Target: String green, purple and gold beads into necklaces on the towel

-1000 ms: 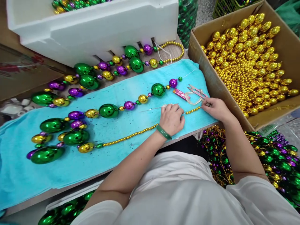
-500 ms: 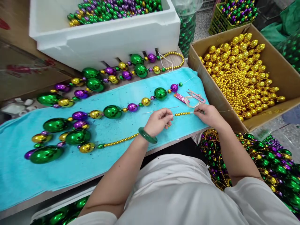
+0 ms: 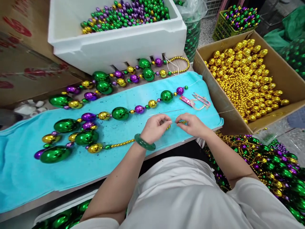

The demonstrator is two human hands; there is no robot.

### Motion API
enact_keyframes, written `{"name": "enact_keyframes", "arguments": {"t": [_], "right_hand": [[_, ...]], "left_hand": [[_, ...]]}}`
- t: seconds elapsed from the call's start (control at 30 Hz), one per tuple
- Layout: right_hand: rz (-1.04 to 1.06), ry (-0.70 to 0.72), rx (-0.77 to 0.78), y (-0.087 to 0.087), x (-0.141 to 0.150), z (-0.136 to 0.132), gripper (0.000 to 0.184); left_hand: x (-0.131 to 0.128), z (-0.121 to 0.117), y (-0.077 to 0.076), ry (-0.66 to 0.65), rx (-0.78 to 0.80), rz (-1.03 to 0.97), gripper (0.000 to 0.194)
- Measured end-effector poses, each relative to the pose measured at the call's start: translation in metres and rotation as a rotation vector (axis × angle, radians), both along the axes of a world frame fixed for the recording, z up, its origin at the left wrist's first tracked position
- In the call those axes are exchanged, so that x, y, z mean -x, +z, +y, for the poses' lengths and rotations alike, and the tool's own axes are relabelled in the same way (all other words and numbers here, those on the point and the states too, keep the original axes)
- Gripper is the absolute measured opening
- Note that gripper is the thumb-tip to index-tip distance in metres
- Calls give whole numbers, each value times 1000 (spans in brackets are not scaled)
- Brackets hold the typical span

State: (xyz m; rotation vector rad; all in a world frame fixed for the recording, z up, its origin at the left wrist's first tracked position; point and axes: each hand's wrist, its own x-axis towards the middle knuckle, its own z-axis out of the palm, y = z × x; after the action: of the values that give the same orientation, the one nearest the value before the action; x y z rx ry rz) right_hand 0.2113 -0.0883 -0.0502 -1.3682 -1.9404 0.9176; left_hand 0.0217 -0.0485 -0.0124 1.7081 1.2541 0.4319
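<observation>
Your left hand (image 3: 156, 127) and right hand (image 3: 194, 124) pinch the gold bead strand (image 3: 121, 144) over the turquoise towel (image 3: 114, 159), fingertips nearly meeting. Strand trails down-left from your left hand toward the big green beads (image 3: 85, 137); left hand nearer them.

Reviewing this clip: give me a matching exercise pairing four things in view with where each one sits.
Things:
1. white foam box
2. cardboard box
3. thread snips
4. jade bangle

Places or contents:
A. on the left wrist
B. full of gold beads
C. on the turquoise towel, beyond the right hand
D. holds mixed green, purple and gold beads

Pairs: 1-D, 2-B, 3-C, 4-A
</observation>
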Motion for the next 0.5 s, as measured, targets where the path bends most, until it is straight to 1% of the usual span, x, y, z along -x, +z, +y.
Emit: {"name": "enact_keyframes", "arguments": {"t": [0.07,0.13,0.2,0.27,0.33,0.4,0.5], "right_hand": [[-102,-15,-5,5,-8,0,17],[-208,-54,-25,9,-20,1,18],[-283,-94,-38,8,-36,4,18],[-325,-126,-37,3,-52,7,19],[-340,-146,-49,-3,-66,8,19],[-337,-157,-67,-9,-74,8,17],[-319,-161,-80,-13,-78,7,13]], "left_hand": [[11,4,-2,49,-34,19,20],[24,10,-6,129,-81,37,20],[37,16,-12,191,-125,74,19],[47,20,-18,210,-151,145,17],[52,22,-24,202,-181,238,15],[51,20,-27,160,-231,349,15],[41,13,-26,20,-339,533,17]]}}
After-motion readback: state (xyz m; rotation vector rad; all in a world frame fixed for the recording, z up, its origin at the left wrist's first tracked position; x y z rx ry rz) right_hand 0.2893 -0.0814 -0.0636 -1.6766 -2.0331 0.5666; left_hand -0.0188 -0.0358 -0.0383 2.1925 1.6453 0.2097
